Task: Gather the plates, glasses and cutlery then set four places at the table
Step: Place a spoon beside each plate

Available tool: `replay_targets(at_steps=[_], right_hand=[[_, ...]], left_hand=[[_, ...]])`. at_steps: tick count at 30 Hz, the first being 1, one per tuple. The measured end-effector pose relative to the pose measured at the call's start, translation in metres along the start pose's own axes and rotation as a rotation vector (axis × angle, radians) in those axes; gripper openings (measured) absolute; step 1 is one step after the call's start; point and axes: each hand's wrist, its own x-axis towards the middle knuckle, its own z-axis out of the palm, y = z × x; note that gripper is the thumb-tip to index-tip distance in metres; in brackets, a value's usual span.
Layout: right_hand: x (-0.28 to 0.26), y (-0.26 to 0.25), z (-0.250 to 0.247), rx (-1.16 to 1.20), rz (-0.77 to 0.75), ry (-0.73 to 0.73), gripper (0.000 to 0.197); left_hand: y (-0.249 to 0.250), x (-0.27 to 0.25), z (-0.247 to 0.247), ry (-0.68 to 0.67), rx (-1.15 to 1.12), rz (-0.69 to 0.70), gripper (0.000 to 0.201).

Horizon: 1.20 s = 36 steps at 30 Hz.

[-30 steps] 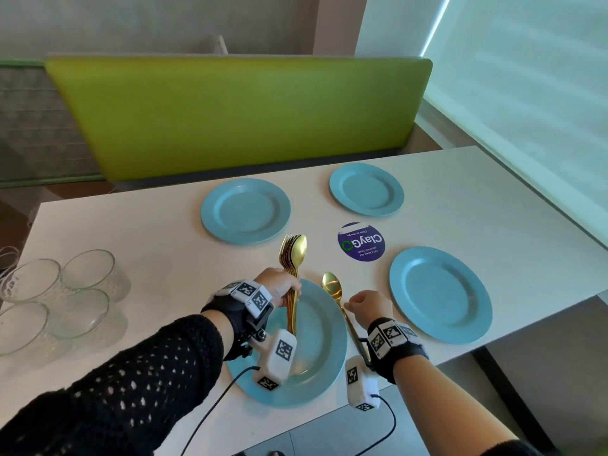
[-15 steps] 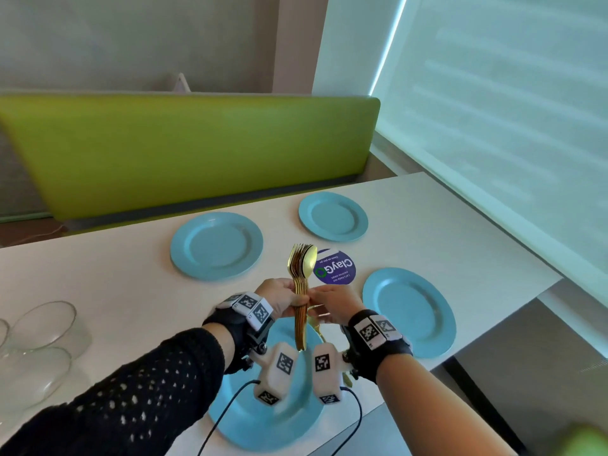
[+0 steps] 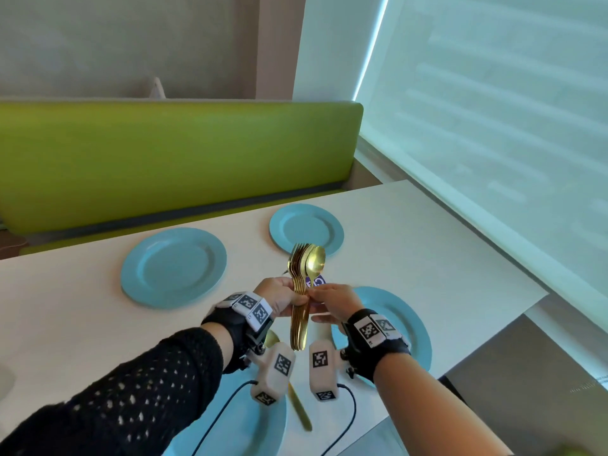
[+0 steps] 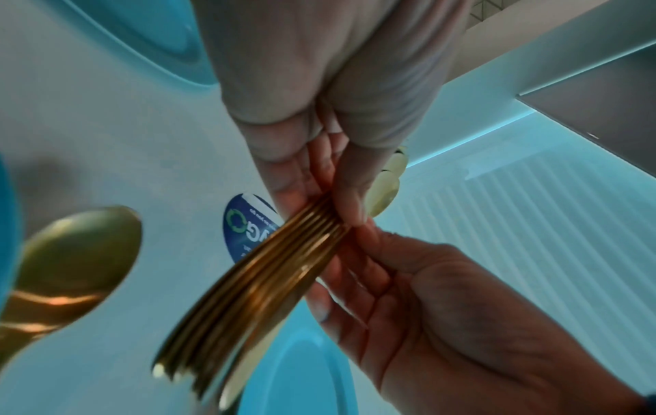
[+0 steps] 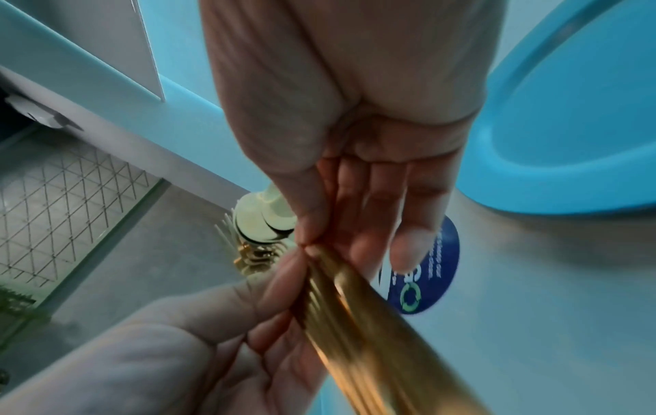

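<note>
The left hand has its fingers and thumb curled tight round a bundle of gold cutlery, held upright above the white table, spoon bowls and fork tines fanned just above the fingers and the handles hanging below them. The right hand pinches the edge of the same bundle between thumb and fingertips, its other fingers loosely extended. Below both wrists a single gold spoon lies beside the nearest blue plate.
</note>
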Motion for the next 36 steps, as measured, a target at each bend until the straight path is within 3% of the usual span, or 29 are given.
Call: replay_targets(at_steps=[5,8,10,17,27,36], right_hand=[[0.038,-0.009,-0.06,-0.173,-0.002,0.149,0.017],[0.059,-0.006,-0.107,-0.506,-0.008,0.231,0.011],[0.067,-0.002,-0.136,-0.766,-0.005,0.288,0.019],[0.088,0.029,-0.211,-1.141,0.167,0.333,0.025],[0.103,0.071,-0.231,-1.311,0.234,0.295,0.028],[0.12,0.093,-0.233,-1.18,0.224,0.409,0.023]], left_hand=[[0.016,0.027,0.02,0.061,-0.037,-0.034,0.016],[0.017,0.038,0.025,0.111,-0.058,-0.055,0.016],[0.016,0.044,0.029,0.143,-0.072,-0.06,0.016],[0.004,0.058,0.036,0.2,-0.115,-0.088,0.017],[-0.007,0.065,0.044,0.232,-0.107,-0.114,0.016],[-0.007,0.064,0.044,0.232,-0.105,-0.122,0.02]])
